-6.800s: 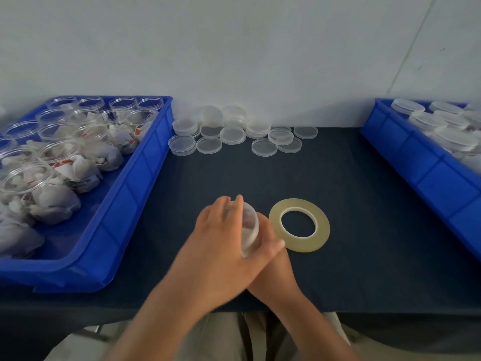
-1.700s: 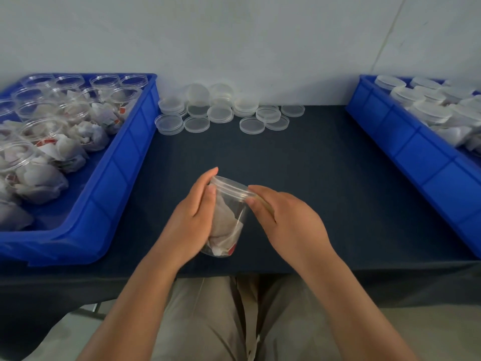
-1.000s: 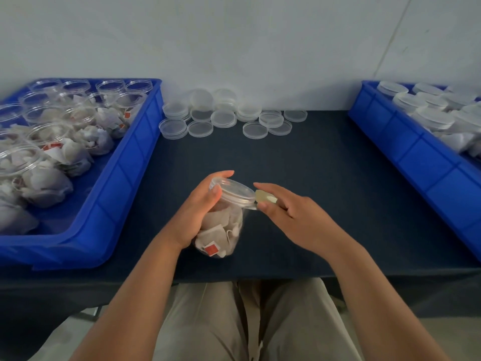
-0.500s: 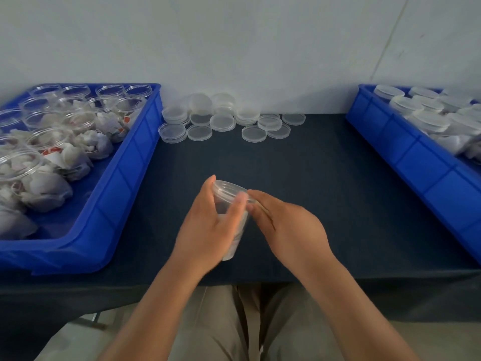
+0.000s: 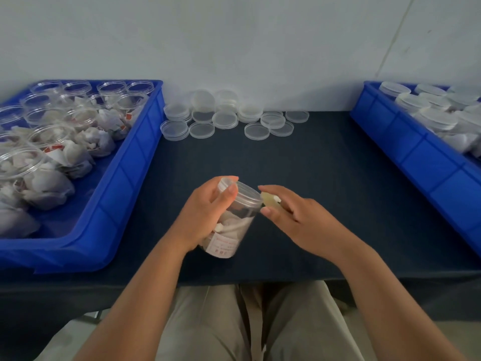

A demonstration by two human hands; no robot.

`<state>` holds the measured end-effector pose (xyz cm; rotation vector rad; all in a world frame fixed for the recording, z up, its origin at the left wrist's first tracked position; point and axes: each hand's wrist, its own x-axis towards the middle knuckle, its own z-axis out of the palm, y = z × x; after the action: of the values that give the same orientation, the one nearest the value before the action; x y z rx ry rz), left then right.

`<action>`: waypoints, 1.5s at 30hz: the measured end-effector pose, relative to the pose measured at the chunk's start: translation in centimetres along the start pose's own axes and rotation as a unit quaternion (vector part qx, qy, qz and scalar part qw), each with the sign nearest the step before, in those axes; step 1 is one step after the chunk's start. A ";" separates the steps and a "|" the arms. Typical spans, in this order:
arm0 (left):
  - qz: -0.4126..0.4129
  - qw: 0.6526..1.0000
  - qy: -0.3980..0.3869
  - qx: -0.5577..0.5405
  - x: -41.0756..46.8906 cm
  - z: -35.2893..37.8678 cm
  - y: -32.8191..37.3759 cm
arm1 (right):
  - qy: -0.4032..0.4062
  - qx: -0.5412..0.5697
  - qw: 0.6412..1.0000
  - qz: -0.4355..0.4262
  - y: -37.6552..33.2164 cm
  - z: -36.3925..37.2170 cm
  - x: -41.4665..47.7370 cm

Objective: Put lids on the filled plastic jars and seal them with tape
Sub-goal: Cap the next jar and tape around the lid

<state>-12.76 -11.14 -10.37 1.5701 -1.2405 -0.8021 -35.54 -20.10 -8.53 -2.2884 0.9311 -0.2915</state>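
The jar (image 5: 235, 225) is tilted over the near middle of the table (image 5: 325, 162), with its lid (image 5: 246, 195) fitted and pointing up and away. Whether the base touches the table cannot be told. The left hand (image 5: 205, 214) grips the jar body, fingers curled round the side and a fingertip resting on the lid rim. The right hand (image 5: 299, 220) pinches the yellowish tape roll (image 5: 270, 200) between thumb and forefinger, right against the lid edge — most of the roll is hidden by the fingers.

- Left bin (image 5: 125, 183): open filled jars.
- Right bin (image 5: 416, 157): lidded jars.
- Loose lids (image 5: 226, 118): along the table's far edge, between the bins.
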 end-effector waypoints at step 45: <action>-0.027 0.994 -0.014 -0.108 0.6 0.3 -1.2 | 0.085 0.007 0.996 -0.022 -1.2 1.8 0.2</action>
<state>-12.47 -11.81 -11.60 1.4266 -1.0955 -0.9634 -33.96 -18.74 -9.11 -2.3014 0.9596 -0.5160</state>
